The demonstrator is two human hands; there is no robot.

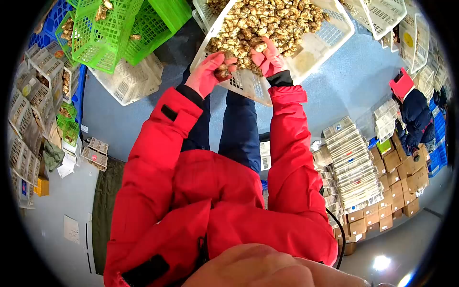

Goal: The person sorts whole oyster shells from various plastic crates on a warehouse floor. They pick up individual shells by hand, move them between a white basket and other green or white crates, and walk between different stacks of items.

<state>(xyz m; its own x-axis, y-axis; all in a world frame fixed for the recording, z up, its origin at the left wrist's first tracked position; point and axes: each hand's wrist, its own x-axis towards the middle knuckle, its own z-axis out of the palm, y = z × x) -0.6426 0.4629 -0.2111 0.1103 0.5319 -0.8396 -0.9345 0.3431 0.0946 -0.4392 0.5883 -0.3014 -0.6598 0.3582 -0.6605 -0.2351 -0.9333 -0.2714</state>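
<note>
A white plastic crate (330, 43) in front of me holds a heap of small brown-and-cream knobbly pieces (272, 21). Whether they are mushrooms or bulbs I cannot tell. At the crate's near left side, my left hand (206, 76) is curled around a few darker brown knobbly pieces (223, 71). My right hand (270, 60) reaches over the near edge, its thumb and fingers closed on a paler knobbly piece (261, 47). Both hands look pinkish, perhaps gloved.
Green crates (103, 36) stand at the upper left, above an upturned white crate (129, 81). To the right are stacked white crates (354, 165), cardboard boxes (397, 182) and another person in dark clothing (417, 115). More crates (28, 143) line the left side.
</note>
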